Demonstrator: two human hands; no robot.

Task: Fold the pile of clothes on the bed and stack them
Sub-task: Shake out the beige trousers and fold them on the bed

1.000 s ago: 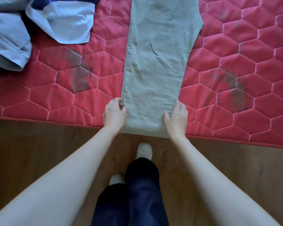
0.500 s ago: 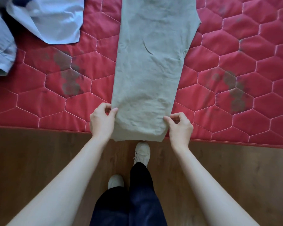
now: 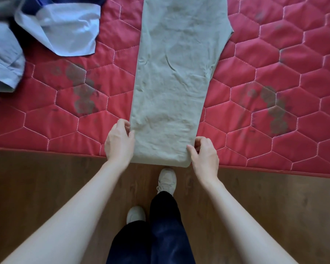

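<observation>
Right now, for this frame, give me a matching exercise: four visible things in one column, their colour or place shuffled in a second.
Things:
1. folded garment
2. mattress
3. loose clothes
4. floor

Descriptions:
A. brown wood, under the feet
B. grey-green, near corners pinched by left hand and right hand
C. red, hexagon-quilted
D. pale blue, top left

Pairs: 1-B, 2-C, 3-D, 4-A

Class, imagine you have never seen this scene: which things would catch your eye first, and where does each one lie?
First, the long grey-green garment laid flat down the middle of the red quilted mattress, its near end overhanging the edge. The left hand and right hand pinch that end's two corners. At the upper left lies a heap of pale blue clothes, and grey stains mark the mattress.
</observation>
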